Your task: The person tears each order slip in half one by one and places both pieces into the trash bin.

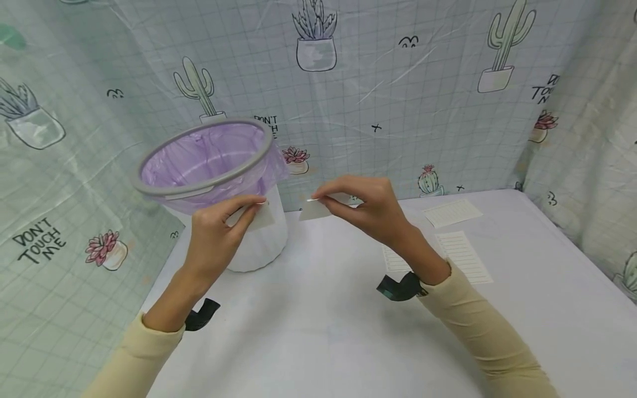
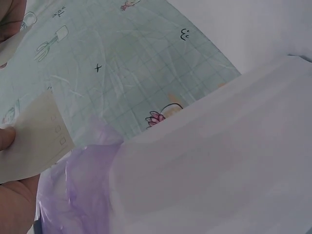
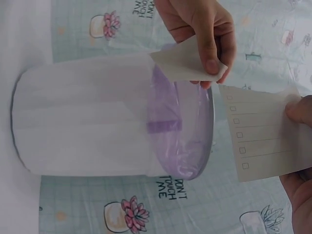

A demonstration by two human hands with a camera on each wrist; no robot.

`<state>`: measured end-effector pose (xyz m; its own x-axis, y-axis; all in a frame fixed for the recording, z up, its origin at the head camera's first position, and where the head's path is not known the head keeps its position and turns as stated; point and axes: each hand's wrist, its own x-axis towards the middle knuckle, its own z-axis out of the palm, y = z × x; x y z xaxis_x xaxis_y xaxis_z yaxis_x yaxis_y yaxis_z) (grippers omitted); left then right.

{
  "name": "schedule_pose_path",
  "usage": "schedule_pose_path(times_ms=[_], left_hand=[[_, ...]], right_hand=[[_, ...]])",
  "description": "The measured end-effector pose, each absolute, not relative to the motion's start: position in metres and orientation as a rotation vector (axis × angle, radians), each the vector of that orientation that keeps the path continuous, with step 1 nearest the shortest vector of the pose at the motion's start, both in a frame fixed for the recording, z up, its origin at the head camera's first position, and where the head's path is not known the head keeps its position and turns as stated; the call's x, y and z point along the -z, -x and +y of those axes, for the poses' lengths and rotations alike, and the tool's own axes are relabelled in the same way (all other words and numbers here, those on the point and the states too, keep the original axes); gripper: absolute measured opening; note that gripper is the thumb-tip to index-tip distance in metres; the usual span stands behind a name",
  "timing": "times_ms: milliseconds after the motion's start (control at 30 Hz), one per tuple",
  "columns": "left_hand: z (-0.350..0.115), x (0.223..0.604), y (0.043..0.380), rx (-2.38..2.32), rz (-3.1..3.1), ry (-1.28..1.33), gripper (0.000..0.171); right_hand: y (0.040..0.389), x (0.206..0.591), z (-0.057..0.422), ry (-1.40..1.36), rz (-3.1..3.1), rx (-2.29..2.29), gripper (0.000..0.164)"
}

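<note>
My left hand [image 1: 213, 232] pinches a torn piece of paper [image 1: 264, 217] between thumb and fingers, in front of the waste bin. Level with it, my right hand [image 1: 372, 207] pinches a second piece [image 1: 312, 211]. In the right wrist view, that right-hand piece [image 3: 261, 139] shows ruled lines and a column of small checkboxes, with a ragged upper edge. The left-hand piece [image 3: 183, 63] hangs close beside it, its corner right at the other's. A few boxes also show on the left-hand paper [image 2: 36, 136] in the left wrist view.
A white waste bin [image 1: 259, 243] with a grey rim [image 1: 219, 181] and purple liner [image 1: 199, 155] stands back left on the white table [image 1: 308, 331]. Lined checklist sheets [image 1: 464, 257] lie at the right, one partly behind my right wrist. A cactus-print curtain [image 1: 368, 105] hangs behind.
</note>
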<state>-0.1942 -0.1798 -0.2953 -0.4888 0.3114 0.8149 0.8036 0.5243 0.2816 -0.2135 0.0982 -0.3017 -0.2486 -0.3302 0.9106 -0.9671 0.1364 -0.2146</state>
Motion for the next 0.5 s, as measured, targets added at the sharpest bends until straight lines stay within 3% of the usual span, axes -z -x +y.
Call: schedule_pose_path(times_ms=[500], left_hand=[[-0.183,0.271,0.192,0.735,-2.018,0.943,0.02]], right_hand=[[0.223,0.285,0.083,-1.298,-1.698,-1.051,0.017]])
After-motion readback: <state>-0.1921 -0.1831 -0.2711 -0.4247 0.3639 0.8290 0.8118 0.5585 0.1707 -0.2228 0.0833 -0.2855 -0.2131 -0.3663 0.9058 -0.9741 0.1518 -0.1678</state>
